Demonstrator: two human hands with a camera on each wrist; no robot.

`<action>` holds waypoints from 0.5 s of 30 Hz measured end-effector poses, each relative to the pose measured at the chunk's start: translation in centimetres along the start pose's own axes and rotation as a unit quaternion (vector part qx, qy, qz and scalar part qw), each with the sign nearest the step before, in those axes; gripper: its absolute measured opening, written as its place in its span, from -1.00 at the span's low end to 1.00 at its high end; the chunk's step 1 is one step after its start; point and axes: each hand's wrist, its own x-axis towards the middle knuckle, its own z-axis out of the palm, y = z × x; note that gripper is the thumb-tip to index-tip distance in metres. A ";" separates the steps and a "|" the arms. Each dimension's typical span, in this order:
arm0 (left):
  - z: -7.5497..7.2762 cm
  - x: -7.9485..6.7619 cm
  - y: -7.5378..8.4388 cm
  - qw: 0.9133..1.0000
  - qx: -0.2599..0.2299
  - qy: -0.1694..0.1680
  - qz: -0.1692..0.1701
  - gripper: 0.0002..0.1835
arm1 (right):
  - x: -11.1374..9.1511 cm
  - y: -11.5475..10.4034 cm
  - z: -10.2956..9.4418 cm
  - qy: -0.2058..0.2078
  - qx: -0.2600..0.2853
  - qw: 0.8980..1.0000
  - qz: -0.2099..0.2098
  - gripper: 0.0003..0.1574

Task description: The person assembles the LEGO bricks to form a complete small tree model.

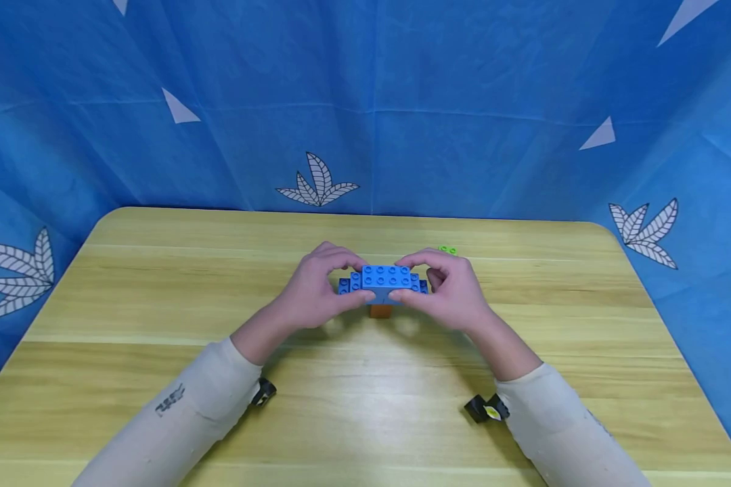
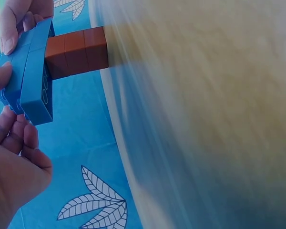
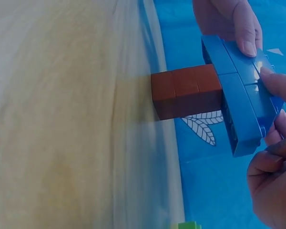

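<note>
A stepped stack of blue toy bricks (image 1: 386,276) stands on a column of brown bricks (image 2: 76,52), near the middle of the table. In the right wrist view, the brown column (image 3: 187,90) rests on the tabletop and the blue layers narrow upward. My left hand (image 1: 317,289) pinches the top blue brick at its left end, thumb in front and fingers behind. At the other end my right hand (image 1: 451,289) grips the same brick in a similar way. The thumbs lie close together on its front face. Fingers hide part of the blue layers' back.
A light green brick (image 1: 448,250) lies behind the right hand, partly hidden. The wooden table (image 1: 365,419) has its far edge against a blue cloth (image 1: 365,81) with leaf prints. Black wrist cameras (image 1: 487,409) sit below both sleeves.
</note>
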 end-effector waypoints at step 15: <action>-0.3 0.0 -0.2 0.999 0.028 -0.022 -0.029 -0.56 | -1.3 2.0 -2.9 0.061 0.011 0.997 -0.054 -0.45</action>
